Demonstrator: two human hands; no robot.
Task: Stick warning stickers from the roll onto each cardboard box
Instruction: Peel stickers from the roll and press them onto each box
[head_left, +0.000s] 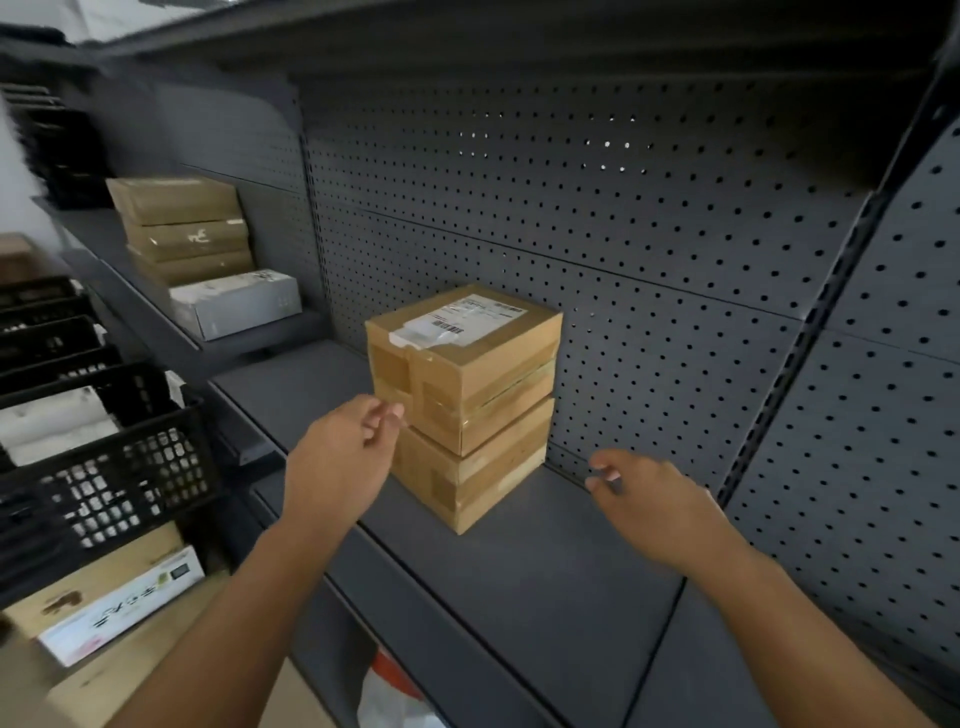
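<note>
Two taped cardboard boxes stand stacked on the dark grey shelf (519, 571). The upper box (467, 358) carries a white shipping label on its top; the lower box (467, 478) sits under it. My left hand (343, 457) hovers just left of the stack, fingers loosely curled, holding nothing, its fingertips close to the upper box's left face. My right hand (654, 504) hangs above the shelf to the right of the stack, empty, fingers relaxed. No sticker roll shows in the head view.
A perforated back panel (649, 234) rises behind the stack. More cardboard boxes (182, 228) and a white box (239, 304) sit on the shelf to the left. Black plastic crates (104, 467) stand at far left, with flat cartons (119, 603) below them.
</note>
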